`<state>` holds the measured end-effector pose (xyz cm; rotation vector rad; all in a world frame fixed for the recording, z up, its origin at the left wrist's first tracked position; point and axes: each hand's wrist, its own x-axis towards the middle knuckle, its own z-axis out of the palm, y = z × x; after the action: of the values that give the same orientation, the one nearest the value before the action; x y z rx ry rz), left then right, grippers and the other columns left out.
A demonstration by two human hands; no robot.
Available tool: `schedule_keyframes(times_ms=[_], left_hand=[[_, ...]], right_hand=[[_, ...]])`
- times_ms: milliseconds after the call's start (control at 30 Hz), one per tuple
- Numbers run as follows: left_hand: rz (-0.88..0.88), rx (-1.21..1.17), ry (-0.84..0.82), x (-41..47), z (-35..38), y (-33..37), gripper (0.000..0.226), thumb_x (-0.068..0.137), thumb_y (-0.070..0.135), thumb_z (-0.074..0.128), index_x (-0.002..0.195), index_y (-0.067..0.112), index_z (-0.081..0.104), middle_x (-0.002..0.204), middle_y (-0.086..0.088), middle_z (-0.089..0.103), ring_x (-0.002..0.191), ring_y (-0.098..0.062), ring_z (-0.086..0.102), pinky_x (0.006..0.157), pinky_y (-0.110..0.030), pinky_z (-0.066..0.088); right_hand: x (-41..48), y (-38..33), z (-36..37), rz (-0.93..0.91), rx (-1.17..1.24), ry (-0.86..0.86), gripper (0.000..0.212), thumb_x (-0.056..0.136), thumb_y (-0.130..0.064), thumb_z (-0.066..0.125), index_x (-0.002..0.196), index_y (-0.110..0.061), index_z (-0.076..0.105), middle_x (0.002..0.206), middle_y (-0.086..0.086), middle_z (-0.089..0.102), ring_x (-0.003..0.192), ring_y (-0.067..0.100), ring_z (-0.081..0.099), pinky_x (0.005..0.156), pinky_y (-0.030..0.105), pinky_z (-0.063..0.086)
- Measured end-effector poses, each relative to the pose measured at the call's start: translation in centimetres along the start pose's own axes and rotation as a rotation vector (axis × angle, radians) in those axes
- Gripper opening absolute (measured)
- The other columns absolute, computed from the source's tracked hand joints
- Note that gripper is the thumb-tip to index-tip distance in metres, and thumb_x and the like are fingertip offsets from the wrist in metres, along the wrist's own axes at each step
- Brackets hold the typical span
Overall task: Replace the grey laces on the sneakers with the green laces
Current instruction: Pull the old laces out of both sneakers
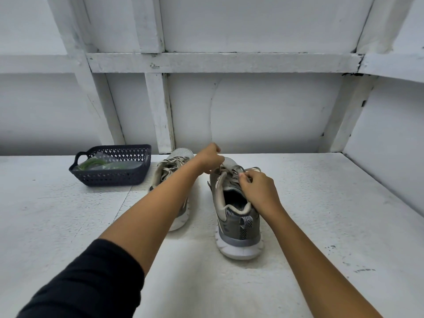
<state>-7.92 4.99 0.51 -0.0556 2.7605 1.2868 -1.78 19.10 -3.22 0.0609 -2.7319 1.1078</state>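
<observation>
Two grey sneakers stand on the white table, toes pointing away from me. Both of my hands are on the right sneaker [238, 216]. My left hand [210, 158] is curled over its front lacing and pinches the grey lace [229, 174]. My right hand [258, 188] pinches the same lace near the tongue. The left sneaker [171, 166] is partly hidden behind my left forearm and still carries its grey lace. The green laces [91, 164] lie in clear packets inside the basket at the back left.
A dark blue perforated basket [107, 177] sits at the back left of the white table [332, 214]. A white panelled wall rises right behind the sneakers, and a side wall closes the table on the right.
</observation>
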Motion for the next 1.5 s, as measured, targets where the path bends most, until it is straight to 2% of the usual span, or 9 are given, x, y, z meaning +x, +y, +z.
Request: schedule_keyframes(times_ms=[67, 133, 400, 567, 833, 1067, 1233, 1333, 1500], left_hand=[[0.024, 0.176, 0.060, -0.7, -0.5, -0.7, 0.013, 0.094, 0.017, 0.047, 0.085, 0.010, 0.053, 0.072, -0.009, 0.054, 0.071, -0.025, 0.057, 0.059, -0.028, 0.047], [0.052, 0.299, 0.109, -1.3, -0.4, -1.6, 0.037, 0.094, 0.025, 0.051, 0.061, 0.009, 0.053, 0.061, -0.011, 0.054, 0.061, -0.026, 0.059, 0.057, -0.025, 0.047], [0.091, 0.182, 0.194, -2.0, 1.2, -1.8, 0.018, 0.089, 0.016, 0.059, 0.087, 0.003, 0.073, 0.085, -0.018, 0.070, 0.076, -0.029, 0.062, 0.067, -0.027, 0.045], [-0.119, -0.536, 0.236, -1.0, -1.3, -1.3, 0.026, 0.093, 0.008, 0.053, 0.066, 0.008, 0.055, 0.065, -0.005, 0.050, 0.056, -0.013, 0.048, 0.057, -0.027, 0.049], [-0.051, -0.072, 0.100, -2.4, 0.8, -1.9, 0.024, 0.090, 0.014, 0.062, 0.066, 0.008, 0.060, 0.061, -0.005, 0.055, 0.053, -0.013, 0.051, 0.038, -0.017, 0.047], [-0.174, -1.032, 0.260, -1.6, -2.6, -0.3, 0.027, 0.095, 0.011, 0.052, 0.069, 0.008, 0.054, 0.044, 0.002, 0.055, 0.030, -0.003, 0.044, 0.040, -0.015, 0.045], [-0.214, -0.616, 0.066, -2.2, -0.9, -0.5, 0.033, 0.096, 0.029, 0.053, 0.070, 0.008, 0.051, 0.062, -0.004, 0.048, 0.050, -0.014, 0.046, 0.048, -0.023, 0.049], [-0.163, -0.309, 0.063, -2.1, 0.8, -1.0, 0.029, 0.092, 0.014, 0.060, 0.065, 0.006, 0.054, 0.058, -0.005, 0.052, 0.038, -0.008, 0.050, 0.046, -0.021, 0.048], [-0.158, -0.593, 0.088, -1.6, -0.4, -0.7, 0.026, 0.092, -0.002, 0.053, 0.066, 0.002, 0.054, 0.048, -0.007, 0.056, 0.035, -0.010, 0.053, 0.041, -0.018, 0.048]], right_hand=[[0.0, 0.0, 0.1, 0.002, 0.005, 0.001, 0.032, 0.098, -0.031, 0.043, 0.108, -0.011, 0.065, 0.104, 0.012, 0.067, 0.098, 0.029, 0.059, 0.072, 0.028, 0.040], [0.0, -0.1, 0.1, 0.002, 0.011, 0.003, 0.032, 0.097, -0.031, 0.043, 0.108, -0.011, 0.065, 0.105, 0.012, 0.067, 0.098, 0.029, 0.059, 0.073, 0.029, 0.041], [0.0, 0.2, 0.2, -0.006, 0.009, 0.002, 0.032, 0.097, -0.031, 0.044, 0.110, -0.012, 0.065, 0.105, 0.010, 0.067, 0.095, 0.026, 0.059, 0.072, 0.027, 0.041], [0.0, 0.2, 0.2, -0.014, 0.004, 0.009, 0.032, 0.097, -0.031, 0.043, 0.111, -0.012, 0.064, 0.105, 0.008, 0.067, 0.083, 0.018, 0.052, 0.070, 0.024, 0.036], [0.0, 0.1, 0.1, -0.004, 0.004, 0.006, 0.032, 0.097, -0.030, 0.043, 0.112, -0.011, 0.064, 0.107, 0.009, 0.066, 0.093, 0.023, 0.057, 0.070, 0.024, 0.036], [0.0, 0.0, 0.1, -0.006, 0.019, 0.003, 0.032, 0.097, -0.030, 0.044, 0.113, -0.011, 0.063, 0.108, 0.009, 0.066, 0.098, 0.024, 0.058, 0.072, 0.025, 0.038], [0.0, 0.1, 0.1, 0.001, 0.017, 0.007, 0.031, 0.097, -0.030, 0.044, 0.112, -0.011, 0.063, 0.110, 0.010, 0.065, 0.100, 0.027, 0.058, 0.072, 0.026, 0.037], [0.1, 0.1, 0.2, 0.003, 0.007, 0.005, 0.031, 0.096, -0.031, 0.044, 0.113, -0.013, 0.063, 0.111, 0.009, 0.065, 0.101, 0.027, 0.058, 0.073, 0.026, 0.038], [0.2, 0.3, 0.2, -0.001, 0.008, 0.006, 0.031, 0.096, -0.031, 0.044, 0.113, -0.012, 0.063, 0.111, 0.009, 0.065, 0.101, 0.027, 0.058, 0.072, 0.026, 0.037]])
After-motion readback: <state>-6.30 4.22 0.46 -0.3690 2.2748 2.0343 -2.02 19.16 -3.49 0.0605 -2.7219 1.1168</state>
